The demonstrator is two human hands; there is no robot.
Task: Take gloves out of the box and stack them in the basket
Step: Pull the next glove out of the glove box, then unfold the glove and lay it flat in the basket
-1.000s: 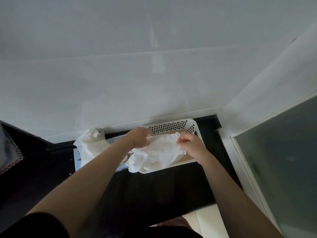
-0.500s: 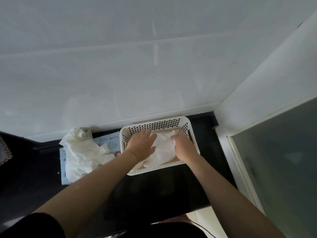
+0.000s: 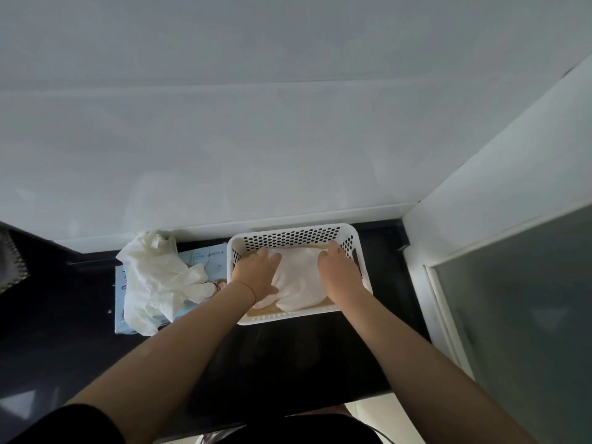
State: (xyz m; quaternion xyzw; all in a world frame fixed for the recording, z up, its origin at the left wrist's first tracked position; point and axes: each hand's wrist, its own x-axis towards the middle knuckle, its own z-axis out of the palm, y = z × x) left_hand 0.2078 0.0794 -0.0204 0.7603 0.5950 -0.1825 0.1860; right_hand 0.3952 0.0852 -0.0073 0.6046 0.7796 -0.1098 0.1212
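Both hands are lying palm-down inside the white basket [image 3: 363, 267], which is sitting on the dark counter [image 3: 288, 363] against the pale wall [image 3: 288, 139]. The left hand [image 3: 256, 277] is pressing flat on the left part of a white glove [image 3: 299, 282], its fingers spread and stretched out rather than curled around anything. The right hand [image 3: 339, 277] is resting on the glove's right edge, near the basket's right wall, fingers extended and close together; whether its fingertips are pinching the glove's edge is hard to tell, since they are pointing away from the camera. The glove is lying spread across the basket floor between the two hands, its finger end pointing toward the near rim, with a tan surface showing beneath it at the front.

Just left of the basket, touching or nearly touching it, the light blue box [image 3: 205, 257] is lying flat on the counter. More gloves [image 3: 157, 277] are spilling out over the box in a crumpled white bunch, one of them reaching toward the left forearm
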